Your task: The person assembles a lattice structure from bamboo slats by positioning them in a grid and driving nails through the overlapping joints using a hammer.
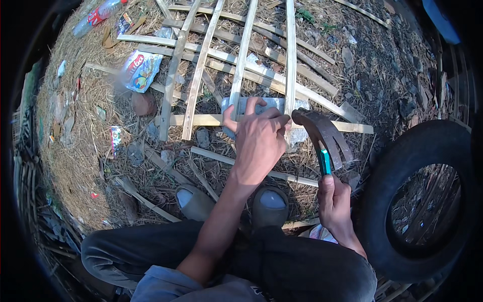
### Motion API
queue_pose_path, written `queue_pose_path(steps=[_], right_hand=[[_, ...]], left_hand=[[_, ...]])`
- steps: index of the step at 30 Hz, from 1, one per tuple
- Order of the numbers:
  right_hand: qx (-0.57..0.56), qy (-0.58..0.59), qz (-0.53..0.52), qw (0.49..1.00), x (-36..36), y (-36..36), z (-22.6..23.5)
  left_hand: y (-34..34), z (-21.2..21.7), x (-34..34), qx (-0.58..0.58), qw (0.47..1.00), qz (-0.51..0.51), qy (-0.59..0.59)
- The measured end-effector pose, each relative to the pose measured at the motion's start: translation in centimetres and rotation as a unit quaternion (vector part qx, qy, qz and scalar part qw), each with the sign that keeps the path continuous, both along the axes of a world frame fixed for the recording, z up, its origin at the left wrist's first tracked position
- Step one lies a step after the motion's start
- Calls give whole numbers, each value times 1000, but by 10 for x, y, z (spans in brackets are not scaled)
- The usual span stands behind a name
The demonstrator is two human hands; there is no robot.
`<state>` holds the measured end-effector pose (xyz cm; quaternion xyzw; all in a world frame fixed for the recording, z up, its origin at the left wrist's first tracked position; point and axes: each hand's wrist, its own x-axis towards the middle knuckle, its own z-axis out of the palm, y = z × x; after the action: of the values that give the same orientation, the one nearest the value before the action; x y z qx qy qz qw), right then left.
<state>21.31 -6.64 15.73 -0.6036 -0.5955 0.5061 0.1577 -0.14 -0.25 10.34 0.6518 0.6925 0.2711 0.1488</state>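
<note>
My left hand reaches over a crossing of pale wooden slats. Its thumb and index finger are pinched together beside the upright slat, and whatever they hold is too small to make out. Beneath this crossing lies a grey stone block. My right hand is closed around a claw hammer, whose handle is mostly hidden. A green pencil sticks up from the same grip, its sharpened wooden tip upward. The hammer's striking face is close to my left fingertips and the crosswise slat.
Several slats form a lattice across the straw-strewn ground. A black tyre stands at the right. Loose slats lie near my sandals. At the left are a brown stone, a plastic wrapper and a bottle.
</note>
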Motion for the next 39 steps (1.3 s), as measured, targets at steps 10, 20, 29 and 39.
queue_pose_path(steps=[10, 20, 29, 39], right_hand=[[-2, -34, -21, 999, -10, -5, -16], [-9, -26, 28, 999, -8, 11, 3], [-22, -24, 4, 999, -1, 6, -9], [-32, -24, 8, 999, 3, 7, -10]], left_hand=[[1, 5, -1, -3, 997, -67, 30], [4, 2, -15, -6, 996, -81, -24], [-5, -26, -3, 59, 995, -57, -49], [-5, -23, 6, 87, 994, -66, -32]])
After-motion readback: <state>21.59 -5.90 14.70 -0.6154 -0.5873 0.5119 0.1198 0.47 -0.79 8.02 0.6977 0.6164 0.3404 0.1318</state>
